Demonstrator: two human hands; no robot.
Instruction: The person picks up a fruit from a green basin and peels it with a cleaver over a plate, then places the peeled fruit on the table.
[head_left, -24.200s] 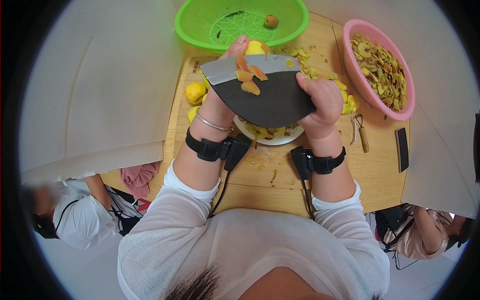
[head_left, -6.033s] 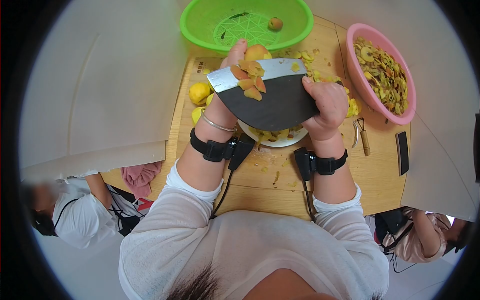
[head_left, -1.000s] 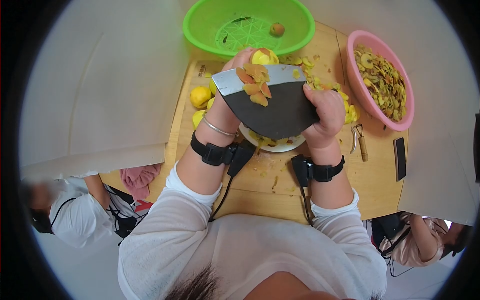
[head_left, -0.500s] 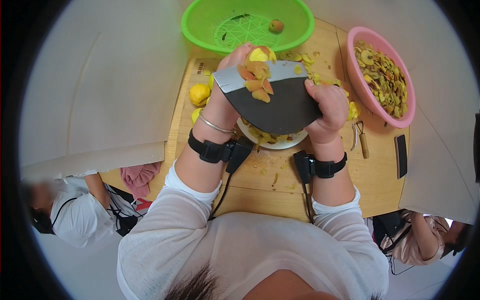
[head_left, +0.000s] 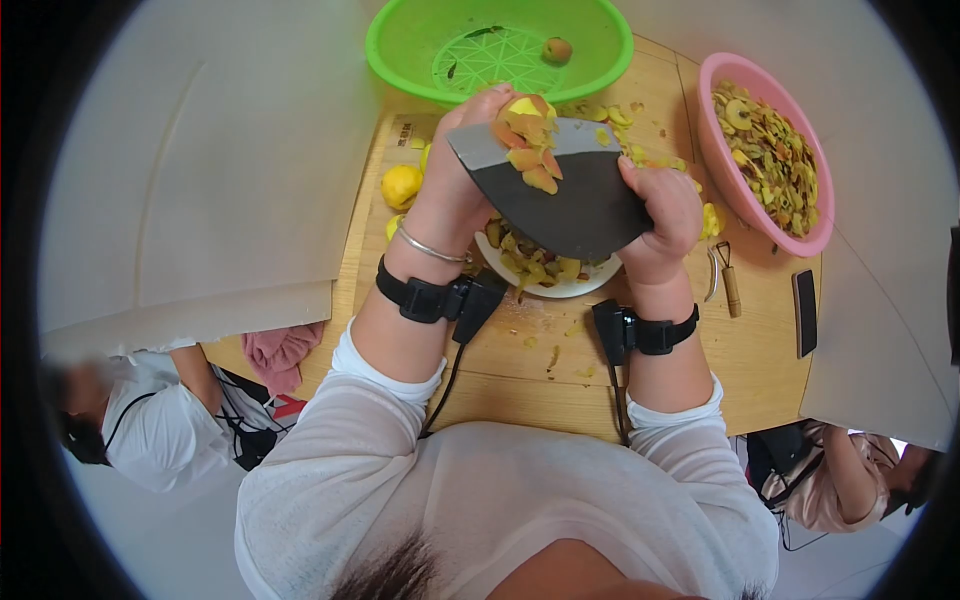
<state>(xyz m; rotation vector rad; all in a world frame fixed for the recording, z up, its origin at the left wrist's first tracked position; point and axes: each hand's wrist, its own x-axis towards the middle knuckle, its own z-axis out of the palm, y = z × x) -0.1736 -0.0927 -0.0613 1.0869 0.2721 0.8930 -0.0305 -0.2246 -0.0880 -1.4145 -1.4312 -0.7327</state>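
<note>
My right hand (head_left: 664, 215) is closed on a wide knife (head_left: 590, 200) with a black blade face and a bare silver edge; its handle is hidden in my fist. Red and yellow peelings (head_left: 535, 165) cling to the blade. Beyond the edge, a partly peeled yellow fruit (head_left: 527, 106) with reddish skin sits in my left hand (head_left: 478, 112), whose fingers are mostly behind the fruit and blade. Below the knife stands a white bowl (head_left: 560, 291) of peelings, partly covered by the blade. Several peeled yellow fruits (head_left: 401, 187) lie left of my left wrist.
A green basin (head_left: 385, 65) at the back holds one reddish fruit (head_left: 557, 51). The pink basin (head_left: 712, 130) at right is full of peelings. Near it lie a wooden-handled peeler (head_left: 730, 285), a curved metal piece (head_left: 712, 275) and a black phone-like slab (head_left: 804, 313). Other people sit on both sides.
The knife has shifted slightly right and turned a little, uncovering more of the bowl. The peelings on the blade have moved rightward with it. My left hand stays almost in place.
</note>
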